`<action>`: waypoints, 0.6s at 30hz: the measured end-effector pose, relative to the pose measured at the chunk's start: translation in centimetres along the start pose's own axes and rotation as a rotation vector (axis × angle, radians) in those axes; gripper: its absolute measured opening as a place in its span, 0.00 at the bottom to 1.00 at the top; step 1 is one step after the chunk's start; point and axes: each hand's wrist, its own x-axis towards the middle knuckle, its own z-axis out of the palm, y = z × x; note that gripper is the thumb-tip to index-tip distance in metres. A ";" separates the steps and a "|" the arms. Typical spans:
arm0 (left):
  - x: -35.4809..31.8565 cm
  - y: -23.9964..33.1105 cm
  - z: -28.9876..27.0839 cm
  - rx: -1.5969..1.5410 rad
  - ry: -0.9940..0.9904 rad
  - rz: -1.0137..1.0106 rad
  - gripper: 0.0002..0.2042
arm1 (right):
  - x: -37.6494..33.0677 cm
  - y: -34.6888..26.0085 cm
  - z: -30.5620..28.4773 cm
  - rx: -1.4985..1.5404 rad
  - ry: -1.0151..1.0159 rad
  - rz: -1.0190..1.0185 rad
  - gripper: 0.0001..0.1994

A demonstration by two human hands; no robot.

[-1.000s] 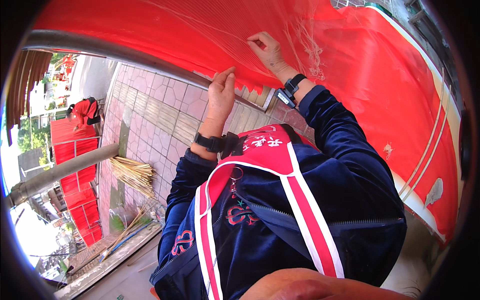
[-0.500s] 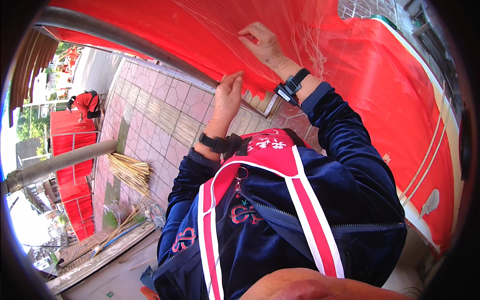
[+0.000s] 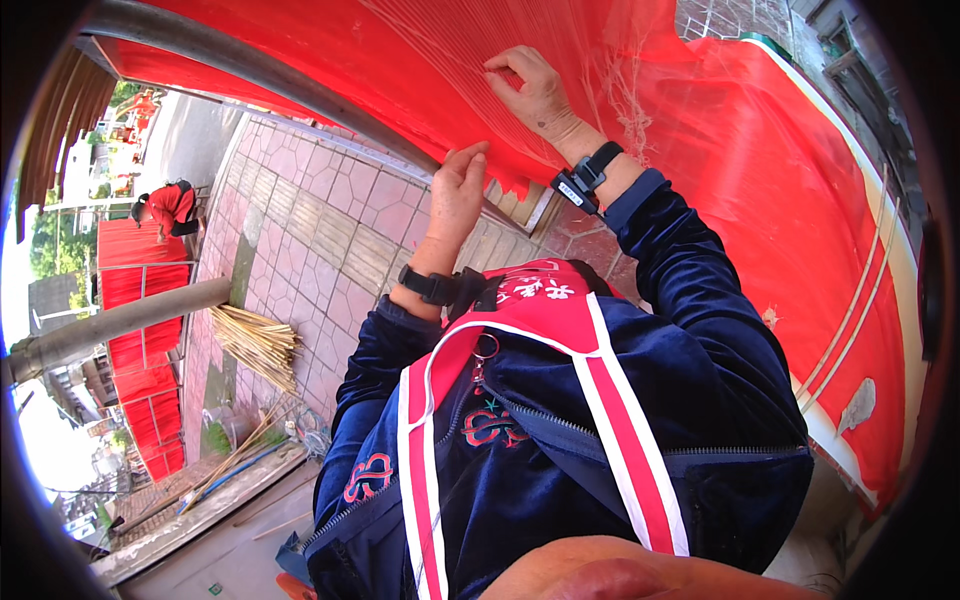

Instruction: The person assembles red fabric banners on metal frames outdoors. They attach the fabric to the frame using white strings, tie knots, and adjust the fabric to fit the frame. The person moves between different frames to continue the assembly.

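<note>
Your right hand (image 3: 535,95) lies knuckles-up on the wide, thin red sheet (image 3: 760,170) stretched over the frame in front of you, fingers curled and pinching at its fine pale threads (image 3: 625,85). Your left hand (image 3: 455,195) grips the sheet's torn lower edge, fingers closed over it just under the grey metal pole (image 3: 250,70). That edge is already ragged: pull unevenly and the tear could run further up the sheet. Tug the threads too hard and they may snap or fray. Below lies the pink tiled pavement (image 3: 300,250), with a bundle of thin pale sticks (image 3: 255,345) well off to the left.
</note>
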 end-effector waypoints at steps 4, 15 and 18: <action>-0.4 0.2 0.0 -0.001 -0.011 -0.031 0.13 | 0.0 -0.3 -0.2 -0.027 -0.015 -0.028 0.06; -1.0 0.5 -0.5 0.043 -0.047 -0.053 0.14 | -0.3 0.2 0.7 0.001 0.015 -0.024 0.04; -1.0 0.4 -0.6 0.032 -0.035 -0.046 0.14 | -0.4 0.0 0.3 0.037 0.037 0.009 0.03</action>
